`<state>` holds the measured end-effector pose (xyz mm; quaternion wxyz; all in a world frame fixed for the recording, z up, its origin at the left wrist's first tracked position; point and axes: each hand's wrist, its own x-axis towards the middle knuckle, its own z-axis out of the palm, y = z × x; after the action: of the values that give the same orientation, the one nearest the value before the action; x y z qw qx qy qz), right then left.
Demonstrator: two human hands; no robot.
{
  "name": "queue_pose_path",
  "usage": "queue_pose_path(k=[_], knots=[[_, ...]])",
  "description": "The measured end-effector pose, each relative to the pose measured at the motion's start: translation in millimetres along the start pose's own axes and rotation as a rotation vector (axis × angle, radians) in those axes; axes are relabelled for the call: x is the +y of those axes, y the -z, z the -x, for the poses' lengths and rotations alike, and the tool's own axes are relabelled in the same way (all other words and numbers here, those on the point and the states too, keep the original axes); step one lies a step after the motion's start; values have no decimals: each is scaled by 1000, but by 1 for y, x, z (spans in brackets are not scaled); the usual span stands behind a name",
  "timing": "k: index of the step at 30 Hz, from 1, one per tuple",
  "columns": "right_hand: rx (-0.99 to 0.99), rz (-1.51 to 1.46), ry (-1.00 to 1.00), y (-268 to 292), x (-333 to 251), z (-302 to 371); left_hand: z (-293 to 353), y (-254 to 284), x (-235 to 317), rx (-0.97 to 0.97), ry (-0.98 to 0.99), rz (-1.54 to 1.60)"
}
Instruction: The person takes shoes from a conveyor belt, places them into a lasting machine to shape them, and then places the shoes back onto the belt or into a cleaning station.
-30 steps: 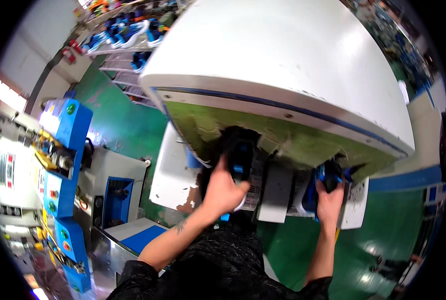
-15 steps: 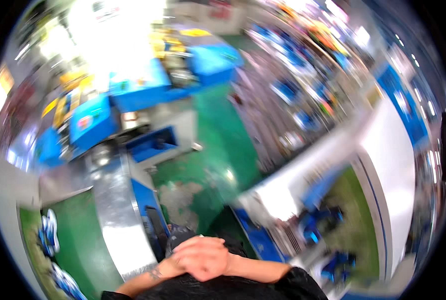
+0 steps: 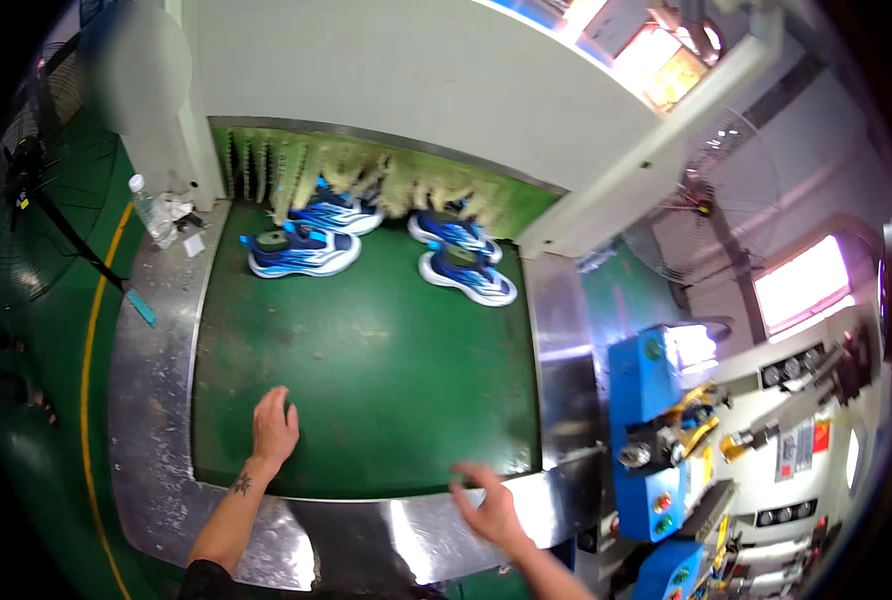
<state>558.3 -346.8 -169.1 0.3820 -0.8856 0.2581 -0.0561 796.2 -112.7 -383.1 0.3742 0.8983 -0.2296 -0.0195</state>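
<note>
Blue and white sports shoes lie on a green belt (image 3: 366,390) at its far end, in a left and a right group. On the left, a front shoe (image 3: 304,252) sits before a rear shoe (image 3: 336,213). The right group has a front shoe (image 3: 469,275) and a rear shoe (image 3: 453,235) partly under hanging fringe. My left hand (image 3: 275,430) hovers over the near left of the belt, fingers stretched out and holding nothing. My right hand (image 3: 489,505), slightly blurred, is near the belt's front right edge, fingers apart with nothing in them. Both hands are well short of the shoes.
A shiny metal frame (image 3: 151,400) borders the belt. Fringed green curtain (image 3: 521,205) hangs from a grey machine housing (image 3: 416,80). A clear bottle (image 3: 153,212) stands at the left corner. A fan (image 3: 26,180) is at left; blue machines (image 3: 646,375) stand at right.
The view has swung from the workshop aisle to the belt with the shoes. My hands, clasped together before, are now apart and reaching forward over the belt's near side.
</note>
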Motion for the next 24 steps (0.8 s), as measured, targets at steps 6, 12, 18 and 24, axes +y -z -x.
queue_pose_path(k=[6, 12, 18, 24], knots=[[-171, 620, 631, 8, 29, -341, -5, 26, -84, 73, 124, -325], [-185, 940, 177, 108, 240, -501, -73, 31, -59, 75, 9, -156], [227, 740, 404, 37, 223, -398, -69, 31, -65, 128, -21, -255], [-45, -79, -29, -20, 0, -97, -35, 50, -25, 261, 231, -322]])
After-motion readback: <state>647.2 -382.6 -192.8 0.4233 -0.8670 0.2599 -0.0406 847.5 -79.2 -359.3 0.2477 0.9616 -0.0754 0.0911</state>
